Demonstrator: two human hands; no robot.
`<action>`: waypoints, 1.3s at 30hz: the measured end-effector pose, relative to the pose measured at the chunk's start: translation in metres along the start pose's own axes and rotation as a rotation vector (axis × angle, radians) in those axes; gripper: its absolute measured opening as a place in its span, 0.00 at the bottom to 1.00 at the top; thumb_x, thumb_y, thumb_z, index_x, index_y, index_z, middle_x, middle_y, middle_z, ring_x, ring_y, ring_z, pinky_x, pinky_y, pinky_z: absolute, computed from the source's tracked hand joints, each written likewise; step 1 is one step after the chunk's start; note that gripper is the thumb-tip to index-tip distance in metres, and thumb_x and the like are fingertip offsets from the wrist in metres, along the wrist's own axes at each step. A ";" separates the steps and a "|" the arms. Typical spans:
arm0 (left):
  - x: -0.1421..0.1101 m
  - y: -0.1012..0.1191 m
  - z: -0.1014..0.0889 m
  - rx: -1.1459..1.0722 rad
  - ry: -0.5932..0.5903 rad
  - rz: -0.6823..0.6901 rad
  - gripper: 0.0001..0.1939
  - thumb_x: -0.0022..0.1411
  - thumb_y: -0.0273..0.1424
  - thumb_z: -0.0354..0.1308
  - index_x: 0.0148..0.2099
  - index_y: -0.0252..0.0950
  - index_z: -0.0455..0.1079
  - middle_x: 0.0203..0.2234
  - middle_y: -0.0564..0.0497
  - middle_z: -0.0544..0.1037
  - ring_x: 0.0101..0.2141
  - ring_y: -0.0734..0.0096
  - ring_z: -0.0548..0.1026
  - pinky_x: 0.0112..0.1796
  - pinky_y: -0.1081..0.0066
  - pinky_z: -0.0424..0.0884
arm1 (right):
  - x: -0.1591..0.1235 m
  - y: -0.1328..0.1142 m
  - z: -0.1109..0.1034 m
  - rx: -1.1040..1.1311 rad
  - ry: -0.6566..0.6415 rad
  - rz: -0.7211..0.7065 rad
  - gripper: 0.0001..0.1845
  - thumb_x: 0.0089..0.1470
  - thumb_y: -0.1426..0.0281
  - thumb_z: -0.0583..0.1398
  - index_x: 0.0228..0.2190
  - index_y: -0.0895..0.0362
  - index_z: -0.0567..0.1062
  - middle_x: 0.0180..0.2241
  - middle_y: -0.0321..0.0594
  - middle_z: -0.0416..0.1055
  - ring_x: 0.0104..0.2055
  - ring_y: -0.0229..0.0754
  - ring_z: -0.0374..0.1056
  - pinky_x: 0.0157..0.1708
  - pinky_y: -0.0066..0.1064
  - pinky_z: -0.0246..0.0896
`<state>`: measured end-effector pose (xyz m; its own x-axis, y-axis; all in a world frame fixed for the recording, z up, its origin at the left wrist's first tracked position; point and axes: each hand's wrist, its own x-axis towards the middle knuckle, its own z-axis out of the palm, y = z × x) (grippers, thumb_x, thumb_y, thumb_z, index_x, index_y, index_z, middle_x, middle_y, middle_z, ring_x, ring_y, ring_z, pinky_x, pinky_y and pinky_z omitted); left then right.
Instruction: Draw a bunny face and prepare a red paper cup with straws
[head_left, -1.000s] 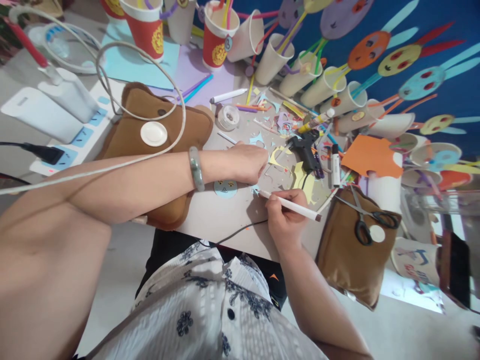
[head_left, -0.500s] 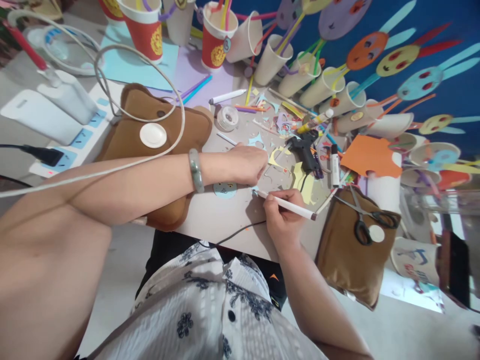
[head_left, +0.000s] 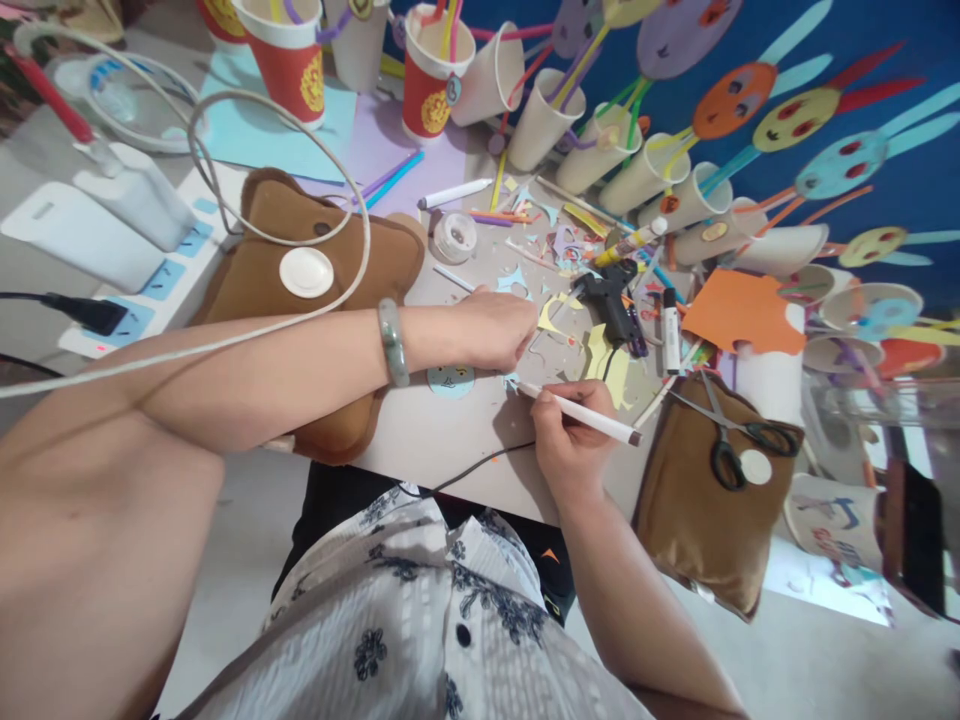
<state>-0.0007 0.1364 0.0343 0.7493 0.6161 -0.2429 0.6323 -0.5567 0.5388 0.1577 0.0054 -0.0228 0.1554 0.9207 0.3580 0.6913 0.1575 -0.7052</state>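
My left hand [head_left: 499, 328] rests on the table with its fingers curled down and closed. A small light blue paper piece [head_left: 511, 383] shows at its fingertips, seemingly pinned by them; the hand hides part of it. Between the fingers and thumb of my right hand [head_left: 574, 440] is a white marker [head_left: 592, 416], its tip pointing left, just right of that piece. Below my left wrist, partly covered, lies a light blue paper circle [head_left: 451, 381] with a drawn face.
Paper scraps surround a black glue gun [head_left: 616, 305] and a capped marker [head_left: 670, 335]. Scissors [head_left: 726, 435] lie on a brown cushioned pouch [head_left: 705, 530] at right. Paper cups [head_left: 546, 120] with rabbit faces line the back. A white cable [head_left: 364, 250] loops over another brown pouch [head_left: 360, 245].
My right hand has drawn slightly right with the marker, so its tip has come away from the light blue piece. My left hand stays in place.
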 end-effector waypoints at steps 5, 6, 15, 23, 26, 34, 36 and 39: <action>0.000 -0.001 0.000 -0.006 -0.002 0.003 0.08 0.48 0.22 0.59 0.30 0.37 0.77 0.21 0.52 0.77 0.36 0.64 0.77 0.40 0.69 0.66 | -0.002 0.004 0.000 -0.006 -0.003 0.040 0.07 0.58 0.64 0.62 0.31 0.54 0.71 0.24 0.33 0.70 0.25 0.38 0.64 0.28 0.32 0.61; 0.000 -0.001 0.000 -0.005 0.000 0.000 0.07 0.49 0.22 0.59 0.30 0.37 0.77 0.21 0.52 0.77 0.36 0.64 0.77 0.40 0.69 0.66 | -0.002 0.004 0.000 -0.007 -0.005 0.040 0.07 0.58 0.64 0.62 0.31 0.54 0.71 0.24 0.33 0.70 0.25 0.38 0.64 0.27 0.32 0.61; 0.002 -0.002 0.002 -0.005 0.002 0.016 0.07 0.50 0.23 0.60 0.31 0.36 0.77 0.22 0.52 0.77 0.35 0.65 0.76 0.39 0.69 0.65 | 0.000 0.003 0.000 0.002 -0.012 0.003 0.06 0.57 0.66 0.62 0.30 0.54 0.72 0.24 0.32 0.70 0.25 0.37 0.64 0.26 0.31 0.58; 0.000 0.001 -0.001 -0.003 -0.017 0.021 0.07 0.50 0.22 0.59 0.31 0.36 0.77 0.22 0.51 0.77 0.37 0.63 0.76 0.42 0.67 0.66 | 0.002 -0.001 0.000 -0.022 -0.009 0.010 0.06 0.57 0.65 0.61 0.29 0.53 0.71 0.23 0.32 0.69 0.24 0.38 0.64 0.26 0.32 0.59; 0.000 0.000 0.000 0.002 -0.012 0.020 0.08 0.50 0.23 0.59 0.32 0.36 0.78 0.23 0.50 0.78 0.37 0.62 0.76 0.44 0.66 0.66 | 0.000 0.001 0.000 -0.015 0.017 0.012 0.06 0.57 0.65 0.61 0.30 0.53 0.71 0.23 0.32 0.69 0.24 0.38 0.64 0.27 0.32 0.60; 0.002 -0.001 0.001 0.012 -0.013 0.020 0.08 0.51 0.23 0.60 0.33 0.36 0.79 0.24 0.50 0.78 0.40 0.61 0.77 0.44 0.66 0.67 | 0.001 -0.001 0.001 -0.047 0.010 0.026 0.07 0.57 0.64 0.61 0.30 0.53 0.71 0.24 0.33 0.70 0.25 0.38 0.64 0.26 0.32 0.60; 0.002 0.000 0.001 0.015 -0.011 0.016 0.08 0.51 0.23 0.60 0.33 0.37 0.78 0.23 0.50 0.78 0.40 0.61 0.77 0.43 0.67 0.67 | 0.001 -0.001 0.001 -0.048 0.007 0.026 0.07 0.57 0.64 0.61 0.30 0.53 0.71 0.24 0.33 0.70 0.24 0.38 0.64 0.26 0.32 0.60; 0.001 0.000 0.000 0.016 -0.005 0.016 0.07 0.50 0.23 0.60 0.32 0.37 0.78 0.22 0.51 0.77 0.38 0.62 0.77 0.42 0.68 0.67 | 0.001 -0.001 0.001 -0.038 0.005 0.021 0.07 0.57 0.64 0.61 0.31 0.54 0.72 0.24 0.33 0.70 0.25 0.38 0.65 0.27 0.32 0.60</action>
<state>0.0002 0.1368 0.0337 0.7603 0.6045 -0.2380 0.6233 -0.5755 0.5295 0.1570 0.0063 -0.0225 0.1734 0.9219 0.3465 0.7144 0.1245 -0.6886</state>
